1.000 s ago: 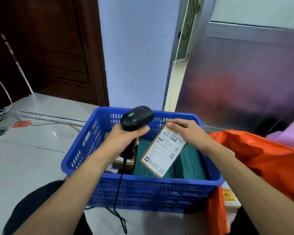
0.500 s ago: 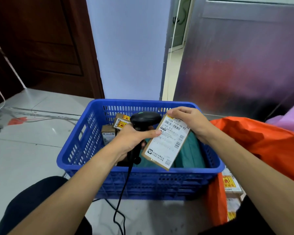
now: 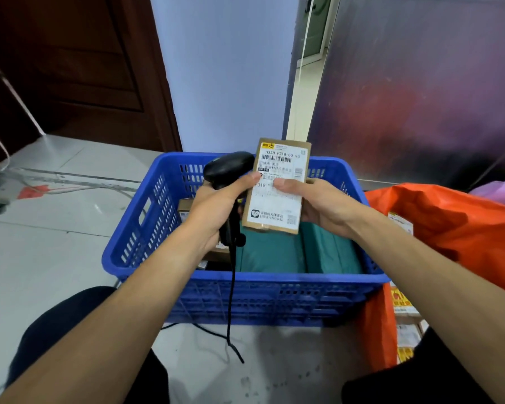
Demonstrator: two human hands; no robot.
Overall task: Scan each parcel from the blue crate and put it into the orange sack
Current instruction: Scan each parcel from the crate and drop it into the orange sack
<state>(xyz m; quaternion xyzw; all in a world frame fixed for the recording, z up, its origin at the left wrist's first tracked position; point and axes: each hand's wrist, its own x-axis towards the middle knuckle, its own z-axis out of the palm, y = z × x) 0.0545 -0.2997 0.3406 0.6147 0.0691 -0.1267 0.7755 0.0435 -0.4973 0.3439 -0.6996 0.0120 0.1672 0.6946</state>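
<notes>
My right hand (image 3: 318, 204) grips a flat brown cardboard parcel (image 3: 277, 211) with a white shipping label, held upright above the blue crate (image 3: 245, 290). My left hand (image 3: 216, 208) grips a black corded barcode scanner (image 3: 226, 167) right beside the parcel's left edge, thumb touching the label. Inside the crate lie green parcels (image 3: 298, 252) and small brown boxes (image 3: 185, 209), partly hidden by my left hand. The orange sack (image 3: 455, 225) stands open to the right of the crate, with labelled parcels (image 3: 403, 313) showing inside it.
The crate sits on a pale tiled floor (image 3: 47, 252). A dark wooden door (image 3: 70, 68) is at the back left, a shiny metal panel (image 3: 420, 88) at the back right. Loose cables (image 3: 79, 185) lie on the floor to the left. The scanner's cord (image 3: 231, 310) hangs over the crate's front.
My right hand has lifted the parcel out of the crate and turned it upright, label facing me. My left hand has brought the scanner up beside it.
</notes>
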